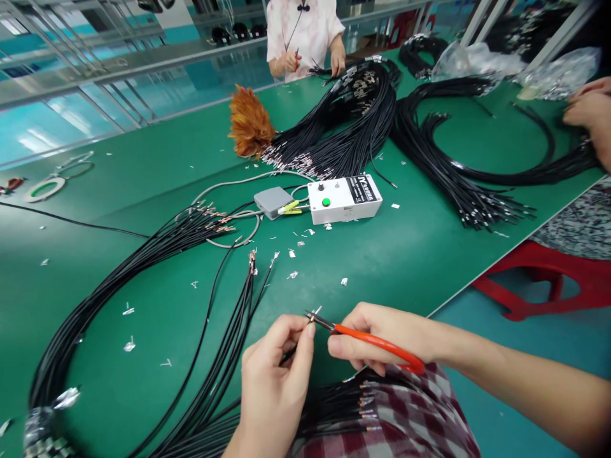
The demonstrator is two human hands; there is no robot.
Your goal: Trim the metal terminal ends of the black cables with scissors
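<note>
Between thumb and fingers, my left hand point(277, 381) pinches a black cable near its stripped end. Red-handled cutters point(377, 343) are in my right hand point(382, 334), their jaws at that cable end by my left fingertips. A small whitish strip sticks out at the jaws. More black cables point(334, 407) with bare copper ends lie across my lap, below my hands. To the left, a thin group of cables point(243, 299) rests on the green table point(391, 267) with copper tips pointing away from me.
A white box with a green button point(346, 200) stands mid-table beside a grey pad point(273, 202). Large black cable bundles point(353, 121) and a brown feather duster point(249, 121) lie behind. Foil scraps are scattered about. One person point(305, 38) works opposite; another person's hands point(592, 117) are at right.
</note>
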